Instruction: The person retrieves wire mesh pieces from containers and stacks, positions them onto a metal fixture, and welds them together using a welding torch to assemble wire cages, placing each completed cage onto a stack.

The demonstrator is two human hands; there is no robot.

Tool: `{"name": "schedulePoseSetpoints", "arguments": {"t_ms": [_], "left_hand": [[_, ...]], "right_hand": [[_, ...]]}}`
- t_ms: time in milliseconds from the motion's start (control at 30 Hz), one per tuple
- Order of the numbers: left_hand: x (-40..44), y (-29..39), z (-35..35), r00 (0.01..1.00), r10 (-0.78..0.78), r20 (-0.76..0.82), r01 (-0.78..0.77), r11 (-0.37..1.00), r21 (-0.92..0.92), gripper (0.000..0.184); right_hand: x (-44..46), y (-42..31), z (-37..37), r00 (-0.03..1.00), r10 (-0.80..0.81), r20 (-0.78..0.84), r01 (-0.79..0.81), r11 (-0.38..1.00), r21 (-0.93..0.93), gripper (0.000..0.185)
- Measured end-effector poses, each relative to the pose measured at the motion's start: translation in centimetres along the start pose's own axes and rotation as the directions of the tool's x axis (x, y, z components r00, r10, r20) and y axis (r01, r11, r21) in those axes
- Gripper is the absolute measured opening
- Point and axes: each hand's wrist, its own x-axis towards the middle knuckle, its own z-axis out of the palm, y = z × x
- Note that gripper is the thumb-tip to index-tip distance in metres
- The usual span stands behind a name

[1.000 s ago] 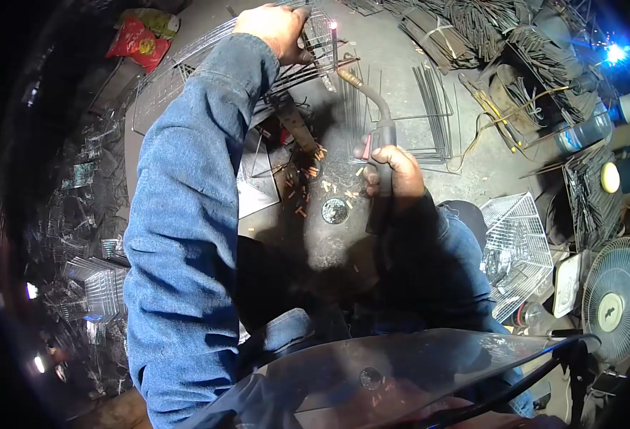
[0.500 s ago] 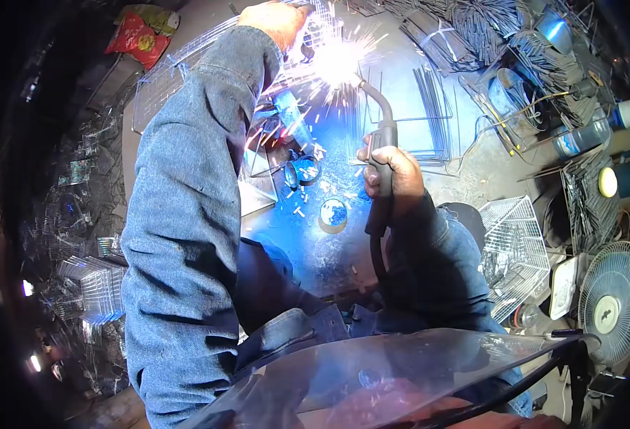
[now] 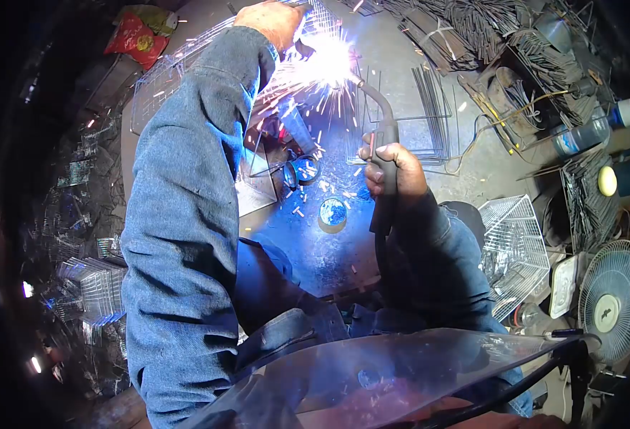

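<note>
My right hand is wrapped around the handle of a welding torch, its bent neck pointing up and left. At the torch tip a white arc throws sparks, and the glare hides the exact weld spot. Beside the arc, at the top, my left hand is closed on a piece of wire mesh; its fingertips are partly hidden. More wire mesh extends to the left behind my left sleeve. Bent wire rods lie on the work surface right of the torch.
A small round cup and scattered bits stand below the arc. Wire baskets and a fan are at right, near a plastic bottle. Bundled rods fill the upper right. A clear face shield crosses the bottom.
The arc glare has spread slightly left and down, and the spark pattern differs. The torch handle has shifted slightly to the right. My left hand stays in nearly the same place.
</note>
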Motion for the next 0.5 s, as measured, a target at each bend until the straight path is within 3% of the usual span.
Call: {"name": "schedulePoseSetpoints", "arguments": {"t_ms": [100,233,433,500], "left_hand": [[1.6,-2.0,2.1,0.971,0.159,-0.179,-0.110,0.961,0.255,0.069],[0.6,-1.5,2.2,0.944,0.192,-0.269,-0.141,0.970,0.197,0.074],[1.6,-2.2,2.6,0.933,0.234,-0.273,-0.193,0.967,0.169,0.082],[2.6,-3.4,2.7,0.940,0.201,-0.277,-0.193,0.979,0.058,0.083]], "right_hand": [[-0.3,-0.2,0.6,0.998,-0.060,-0.024,0.057,0.990,-0.132,0.023],[-0.4,0.3,1.7,0.985,-0.144,-0.094,0.090,0.898,-0.431,0.016],[-1.3,-1.2,0.9,0.978,-0.157,-0.134,0.036,0.768,-0.639,0.011],[-2.2,-0.9,-2.4,0.950,-0.312,0.014,0.152,0.422,-0.894,0.021]]}}
